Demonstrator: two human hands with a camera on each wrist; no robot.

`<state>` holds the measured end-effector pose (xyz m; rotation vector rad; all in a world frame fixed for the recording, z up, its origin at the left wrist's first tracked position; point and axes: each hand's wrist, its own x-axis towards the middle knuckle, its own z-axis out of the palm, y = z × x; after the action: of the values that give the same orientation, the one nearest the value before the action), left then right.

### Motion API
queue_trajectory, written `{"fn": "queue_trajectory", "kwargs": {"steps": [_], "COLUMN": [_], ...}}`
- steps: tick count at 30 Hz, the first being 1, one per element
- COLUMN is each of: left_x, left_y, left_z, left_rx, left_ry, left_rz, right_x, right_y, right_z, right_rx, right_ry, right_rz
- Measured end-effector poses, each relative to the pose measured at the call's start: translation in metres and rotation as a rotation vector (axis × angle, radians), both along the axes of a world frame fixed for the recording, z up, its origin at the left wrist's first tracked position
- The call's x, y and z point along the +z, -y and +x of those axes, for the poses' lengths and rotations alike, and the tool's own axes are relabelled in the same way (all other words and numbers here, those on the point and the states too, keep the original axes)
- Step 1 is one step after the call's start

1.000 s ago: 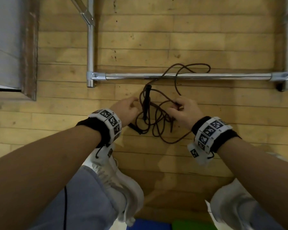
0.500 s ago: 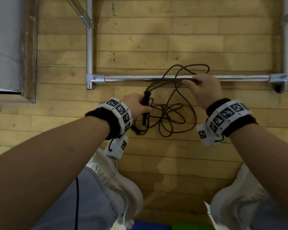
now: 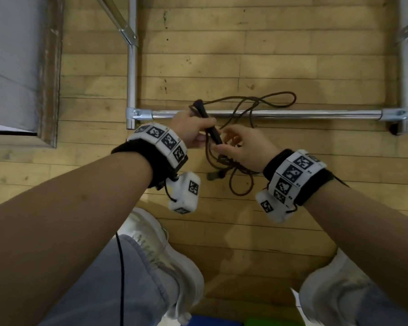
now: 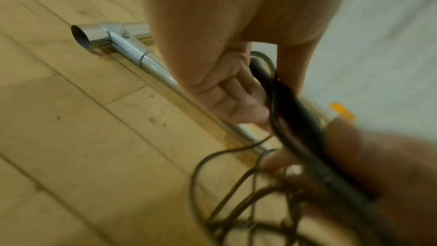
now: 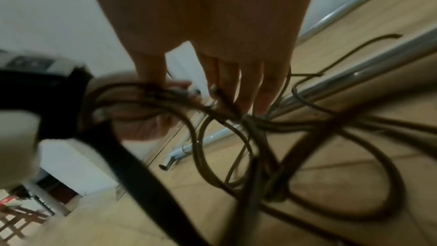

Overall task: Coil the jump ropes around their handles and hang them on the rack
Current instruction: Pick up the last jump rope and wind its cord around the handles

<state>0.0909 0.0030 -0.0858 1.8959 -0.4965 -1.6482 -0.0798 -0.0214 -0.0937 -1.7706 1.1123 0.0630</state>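
Observation:
A dark brown jump rope (image 3: 242, 184) lies tangled on the wooden floor, its far loop (image 3: 280, 100) crossing the rack's chrome bottom bar (image 3: 316, 114). My left hand (image 3: 198, 135) grips one black handle (image 3: 209, 124), tilted just above the bar; the left wrist view shows my fingers (image 4: 231, 91) curled round this handle (image 4: 295, 115). My right hand (image 3: 224, 144) pinches a rope strand at the handle's lower end. Rope loops (image 5: 331, 128) hang blurred under my right hand (image 5: 224, 89). A grey end (image 3: 212, 176) on the floor may be the other handle.
The rack's upright tubes stand at left (image 3: 132, 67) and right (image 3: 405, 67). A grey panel with a worn wooden edge (image 3: 50, 67) sits far left. My white shoes (image 3: 165, 255) (image 3: 335, 290) are close below, with blue (image 3: 212, 322) and green bits at the bottom edge.
My left hand raised the handle and moved it up to the bar. My right hand left the bar and came back to the handle, bringing rope with it.

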Motion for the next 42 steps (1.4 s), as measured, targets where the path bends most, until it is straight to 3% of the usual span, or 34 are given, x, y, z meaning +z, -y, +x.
{"fn": "queue_trajectory", "kwargs": {"steps": [2,5,8,11,18,23,26,30,33,35,39,42], "left_x": [0.018,0.048,0.088,0.136,0.246,0.309,0.325,0.332,0.334,0.332,0.342,0.355], "left_y": [0.011,0.027,0.043,0.051,0.037,0.018,0.012,0.004,0.003,0.005,0.010,0.016], "left_z": [-0.004,-0.007,-0.009,-0.014,-0.032,-0.051,-0.053,-0.049,-0.050,-0.051,-0.052,-0.050], "left_rx": [0.017,0.089,0.169,0.119,-0.308,-0.688,-0.541,-0.210,-0.150,-0.126,-0.080,-0.021], "left_ry": [-0.071,-0.048,0.076,0.231,0.589,0.958,0.911,0.766,0.746,0.755,0.609,0.538], "left_rz": [-0.002,-0.067,-0.128,-0.171,-0.299,-0.393,-0.458,-0.430,-0.379,-0.464,-0.656,-0.712], "right_x": [0.005,0.028,0.061,0.101,0.221,0.297,0.329,0.350,0.352,0.348,0.329,0.320], "right_y": [0.002,0.016,0.030,0.038,0.017,0.014,0.014,0.017,0.021,0.022,0.023,0.020], "right_z": [-0.001,-0.002,-0.007,-0.018,-0.042,-0.061,-0.078,-0.096,-0.099,-0.099,-0.096,-0.090], "right_rx": [-0.029,-0.007,0.042,0.101,0.137,-0.028,-0.108,-0.187,-0.215,-0.229,-0.339,-0.306], "right_ry": [0.043,0.087,0.006,-0.133,-0.113,-0.078,-0.052,0.044,0.046,0.037,0.103,0.026], "right_rz": [0.053,0.039,-0.019,-0.097,-0.224,-0.457,-0.556,-0.463,-0.483,-0.467,-0.292,-0.328]}}
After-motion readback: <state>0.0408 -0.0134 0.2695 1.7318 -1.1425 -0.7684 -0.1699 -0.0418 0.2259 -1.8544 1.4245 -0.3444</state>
